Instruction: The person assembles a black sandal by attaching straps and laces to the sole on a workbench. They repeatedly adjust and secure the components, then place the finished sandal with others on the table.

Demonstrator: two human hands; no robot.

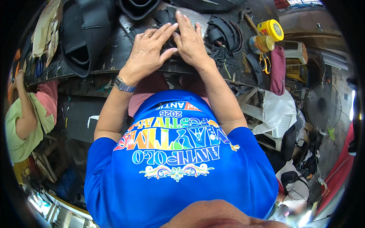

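My left hand (151, 52), with a ring and a wristwatch, reaches over the dark worktable (110, 67) with its fingers stretched out and its thumb apart. Close beside it is my right hand (189, 42), fingers extended forward, fingertips near those of the left. Both are open, and neither grips anything I can see. Beneath and beyond them are black leather-like pieces (165, 16) on a greyish surface; the palms hide part of this, so contact is hard to tell. Coiled black strips (223, 35) lie just right of my right hand.
Large black padded pieces (85, 41) and cardboard patterns (45, 28) occupy the left. At right are a yellow-lidded jar (270, 30), a smaller jar (262, 44), yellow-handled scissors (265, 64) and a maroon cloth roll (278, 70). Another person (24, 121) is at far left.
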